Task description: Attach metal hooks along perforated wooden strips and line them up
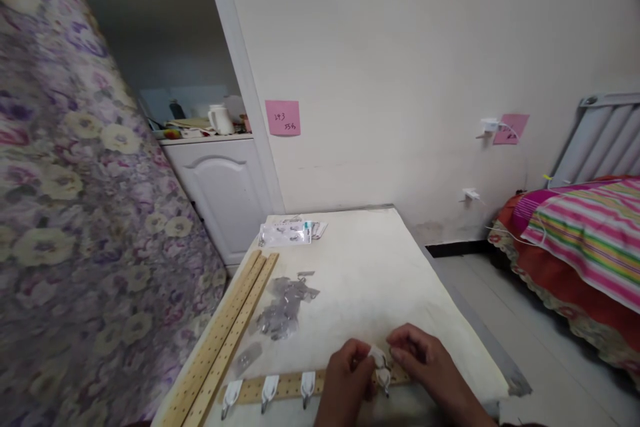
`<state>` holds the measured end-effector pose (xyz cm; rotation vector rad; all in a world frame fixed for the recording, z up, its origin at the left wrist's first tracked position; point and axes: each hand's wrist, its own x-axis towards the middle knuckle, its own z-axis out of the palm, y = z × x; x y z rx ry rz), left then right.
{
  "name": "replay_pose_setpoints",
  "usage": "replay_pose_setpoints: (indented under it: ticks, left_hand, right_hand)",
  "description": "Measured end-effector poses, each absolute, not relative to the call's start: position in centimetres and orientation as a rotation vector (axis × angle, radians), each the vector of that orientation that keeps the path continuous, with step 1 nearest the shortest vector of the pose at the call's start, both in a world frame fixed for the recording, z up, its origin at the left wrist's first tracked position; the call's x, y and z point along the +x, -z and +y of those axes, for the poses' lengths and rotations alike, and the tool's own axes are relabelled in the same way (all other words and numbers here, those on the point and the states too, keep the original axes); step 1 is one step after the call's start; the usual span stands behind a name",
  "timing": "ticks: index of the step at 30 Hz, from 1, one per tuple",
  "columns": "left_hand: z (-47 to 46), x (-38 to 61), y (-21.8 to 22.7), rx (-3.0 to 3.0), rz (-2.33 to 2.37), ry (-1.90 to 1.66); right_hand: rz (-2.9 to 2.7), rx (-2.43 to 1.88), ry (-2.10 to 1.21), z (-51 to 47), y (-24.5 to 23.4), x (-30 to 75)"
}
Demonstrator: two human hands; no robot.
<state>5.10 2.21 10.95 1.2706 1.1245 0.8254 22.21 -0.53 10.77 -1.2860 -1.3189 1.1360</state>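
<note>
A perforated wooden strip (290, 383) lies across the near part of the table, bearing several white hooks with metal tips. One hook (232, 395) is at its left end, another (269, 388) follows, and a third (308, 384) comes near my left wrist. My left hand (350, 370) is closed, its thumb and fingers pinching a small white hook (378, 355) above the strip. Just below it, one more hook (384, 380) rests on the strip between my hands. My right hand (417, 353) is closed in a pinch beside it; what its fingertips hold is too small to make out.
Two long perforated wooden strips (225, 340) lie along the table's left edge. Beside them is a pile of clear plastic pieces (285, 307). Packaged hooks (285, 233) lie at the far end, by the wall. A floral curtain (100, 213) hangs left; a bed (585, 240) stands right.
</note>
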Motion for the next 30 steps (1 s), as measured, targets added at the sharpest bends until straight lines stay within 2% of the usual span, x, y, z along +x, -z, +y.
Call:
replay_pose_setpoints:
  ticks: [12,17,24,30]
  left_hand:
    - [1.0,8.7,-11.5,1.33,1.126,-0.738]
    - [-0.3,10.5,-8.8,1.184,1.096,-0.69]
    - [-2.0,13.0,-5.3,0.877,0.993,-0.542]
    - [-1.9,14.0,-4.1,0.745,0.924,-0.547]
  right_hand:
    - [-1.304,-1.269,-1.25,-1.5,-11.7,23.5]
    - [-1.248,-1.343,-1.217,-1.5,-10.2,25.2]
    - [-1.133,-1.363,-1.369,-1.5,-7.8,25.7]
    - [-1.176,-1.423,-1.248,-1.0,-5.7,25.8]
